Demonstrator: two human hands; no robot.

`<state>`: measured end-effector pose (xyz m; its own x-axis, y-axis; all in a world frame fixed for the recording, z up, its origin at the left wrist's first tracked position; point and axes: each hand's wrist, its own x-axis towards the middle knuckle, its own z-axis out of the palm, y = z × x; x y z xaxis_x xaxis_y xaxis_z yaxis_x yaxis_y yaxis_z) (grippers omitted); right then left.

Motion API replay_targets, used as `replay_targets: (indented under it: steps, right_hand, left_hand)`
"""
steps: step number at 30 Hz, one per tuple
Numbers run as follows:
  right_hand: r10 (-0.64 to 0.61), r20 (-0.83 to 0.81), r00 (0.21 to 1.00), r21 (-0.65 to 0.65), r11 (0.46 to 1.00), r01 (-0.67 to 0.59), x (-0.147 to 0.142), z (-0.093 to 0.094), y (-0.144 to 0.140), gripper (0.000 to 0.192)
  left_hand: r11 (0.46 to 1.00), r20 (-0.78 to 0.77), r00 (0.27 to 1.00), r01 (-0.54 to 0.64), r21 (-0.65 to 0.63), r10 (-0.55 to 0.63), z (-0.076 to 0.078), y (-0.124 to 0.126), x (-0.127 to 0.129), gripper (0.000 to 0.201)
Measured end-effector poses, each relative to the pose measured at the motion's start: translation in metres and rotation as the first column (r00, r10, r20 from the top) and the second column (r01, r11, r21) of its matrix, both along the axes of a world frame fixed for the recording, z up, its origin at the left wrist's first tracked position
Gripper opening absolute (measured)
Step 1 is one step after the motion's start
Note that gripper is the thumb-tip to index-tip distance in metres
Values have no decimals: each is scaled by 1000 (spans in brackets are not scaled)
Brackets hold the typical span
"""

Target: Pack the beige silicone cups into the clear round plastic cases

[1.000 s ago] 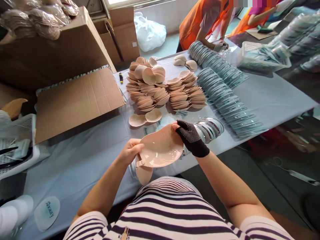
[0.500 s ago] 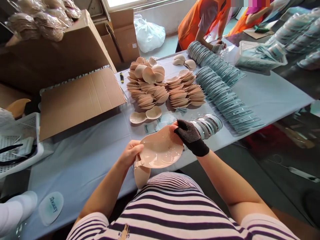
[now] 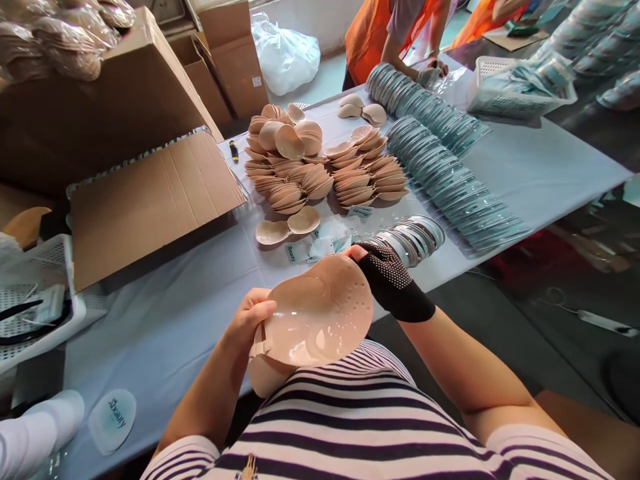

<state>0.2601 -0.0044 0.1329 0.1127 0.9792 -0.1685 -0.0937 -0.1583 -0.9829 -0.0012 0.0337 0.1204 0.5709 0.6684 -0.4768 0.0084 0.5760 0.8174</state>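
A beige stick-on bra (image 3: 315,313) is stretched between my hands in front of my chest, one glossy cup facing up and the other hanging below on the left. My bare left hand (image 3: 254,313) pinches its left edge near the centre clasp. Wearing a black dotted fingerless glove, my right hand (image 3: 385,277) grips the upper right rim between thumb and fingers. Just beyond lie small printed packets (image 3: 325,240) and a row of clear packages (image 3: 410,239). Another open bra (image 3: 289,225) rests on the table behind them.
Stacks of beige cups (image 3: 293,160) stand mid-table, beside rows of clear packages (image 3: 450,173). A cardboard sheet (image 3: 155,207) lies left, near a white basket (image 3: 65,300). Another white basket (image 3: 523,100) is far right. A person in an orange vest (image 3: 367,40) works across the table.
The bra has come closer to my body and tilted, so more of the cup's inner face shows. Both hands still hold it. The camera view has shifted slightly.
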Motion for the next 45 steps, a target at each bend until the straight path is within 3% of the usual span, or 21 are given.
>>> replay_targets:
  steps: [6,12,17,21,25,30,33,35,37,39,41,45]
  right_hand:
    - [-19,-31,999,-10,1000,18,-1,6,-4,35]
    - [-72,-149,986,13,997,75,6,-3,-4,52]
    - [-309,-53,950,64,948,312,15,-9,4,21]
    - [-418,49,907,104,905,412,23,-13,7,32]
    - [-423,29,906,50,906,421,29,-21,7,43]
    - [-298,225,928,106,954,281,41,-35,6,21]
    - [-160,454,876,224,973,62,41,-42,3,27]
    - [-40,606,795,310,931,-190,31,-47,0,29]
    - [80,702,707,330,844,-424,14,-55,-5,44]
    - [214,736,642,265,782,-565,-4,-65,-7,68]
    - [386,713,585,119,756,-644,-17,-75,-5,87]
    - [645,595,479,-242,712,-659,-16,-80,10,87]
  left_hand:
    - [989,14,997,79,127,-82,-1,0,-3,45]
    - [936,-9,983,178,305,-184,-7,2,-2,47]
    - [860,-84,963,267,434,-257,-11,8,2,52]
    - [868,-119,954,300,396,-275,-18,10,4,53]
    - [898,-126,953,303,318,-277,-24,10,7,53]
    - [894,-170,943,327,305,-287,-27,12,12,48]
    - [847,-273,912,393,359,-307,-29,11,20,43]
    - [779,-374,863,481,403,-339,-32,9,28,38]
    - [700,-468,801,574,424,-373,-36,6,37,35]
    - [654,-511,757,632,416,-407,-41,3,44,34]
    - [669,-496,754,636,384,-432,-47,2,48,37]
    - [711,-360,764,638,297,-535,-59,10,43,39]
